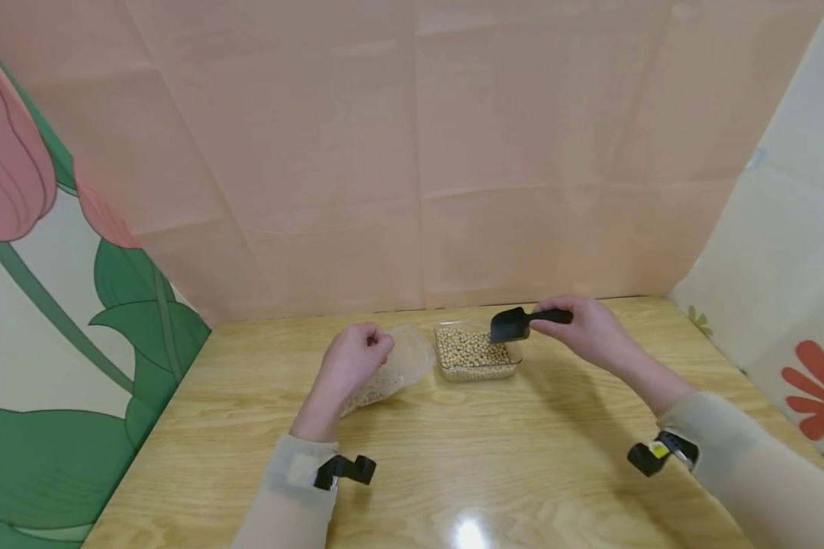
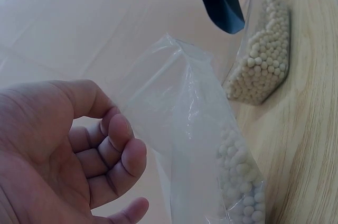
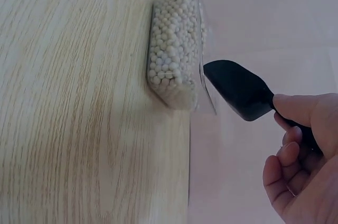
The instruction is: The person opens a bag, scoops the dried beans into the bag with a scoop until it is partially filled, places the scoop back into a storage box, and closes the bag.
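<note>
At twelve o'clock on the wood-grain table (image 1: 453, 450), near its far edge, I have the clear container (image 1: 481, 367) sitting upright, filled with pale round beans (image 1: 467, 347). Watching remotely, I see the person's right hand (image 1: 590, 332) at three o'clock from it, thumb and fingers wrapped on the handle of a black scoop (image 1: 510, 325). Its blade points back toward nine o'clock, tilted downward over the container's two o'clock corner; I cannot tell whether the tip touches the rim. Just beside the container at nine o'clock stands a see-through bag (image 1: 412, 358), more of the same beans gathered in its lower part. Past that, also toward nine, I find the left hand (image 1: 357, 354), fingers curled in, thumb and forefinger pinching the bag's edge; the left wrist view shows the film drawn to the fingertips. Each sleeve carries a small black wrist camera, one at seven o'clock (image 1: 346, 470) and one at four (image 1: 662, 450). Beyond the table at twelve I get a creased pinkish backdrop (image 1: 316, 152), with a painted tulip (image 1: 7, 145) at ten and a red flower (image 1: 820, 385) at three.
</note>
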`<state>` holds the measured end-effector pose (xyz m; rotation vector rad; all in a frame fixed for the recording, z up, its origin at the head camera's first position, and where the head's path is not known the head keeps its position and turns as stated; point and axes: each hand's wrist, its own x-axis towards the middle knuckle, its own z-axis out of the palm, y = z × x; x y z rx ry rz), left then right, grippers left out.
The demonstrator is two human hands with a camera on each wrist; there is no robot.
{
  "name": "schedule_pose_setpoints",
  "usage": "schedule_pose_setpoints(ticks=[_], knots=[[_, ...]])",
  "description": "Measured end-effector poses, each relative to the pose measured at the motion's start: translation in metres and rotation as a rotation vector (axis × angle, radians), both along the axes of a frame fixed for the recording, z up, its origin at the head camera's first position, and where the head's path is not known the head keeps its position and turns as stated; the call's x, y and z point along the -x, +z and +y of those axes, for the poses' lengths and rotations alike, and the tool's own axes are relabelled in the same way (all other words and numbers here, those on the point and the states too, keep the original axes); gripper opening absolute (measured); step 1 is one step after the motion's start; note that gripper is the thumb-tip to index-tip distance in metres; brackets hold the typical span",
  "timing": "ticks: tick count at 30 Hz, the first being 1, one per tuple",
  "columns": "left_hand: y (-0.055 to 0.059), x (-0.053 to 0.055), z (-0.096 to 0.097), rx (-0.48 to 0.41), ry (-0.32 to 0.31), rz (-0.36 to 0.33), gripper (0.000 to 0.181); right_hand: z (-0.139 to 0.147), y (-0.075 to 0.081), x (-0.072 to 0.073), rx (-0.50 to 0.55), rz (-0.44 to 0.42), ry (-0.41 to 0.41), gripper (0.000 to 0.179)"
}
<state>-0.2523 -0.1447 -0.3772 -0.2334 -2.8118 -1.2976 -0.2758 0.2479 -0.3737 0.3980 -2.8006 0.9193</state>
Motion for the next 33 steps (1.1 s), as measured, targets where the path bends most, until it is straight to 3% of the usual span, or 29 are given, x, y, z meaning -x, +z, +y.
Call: schedule_pose_setpoints(ticks=[33], knots=[[-0.001, 0.001, -0.001, -0.001, 0.007, -0.003, 0.026, -0.012, -0.012, 0.014, -0.004, -0.047, 0.057, 0.03]])
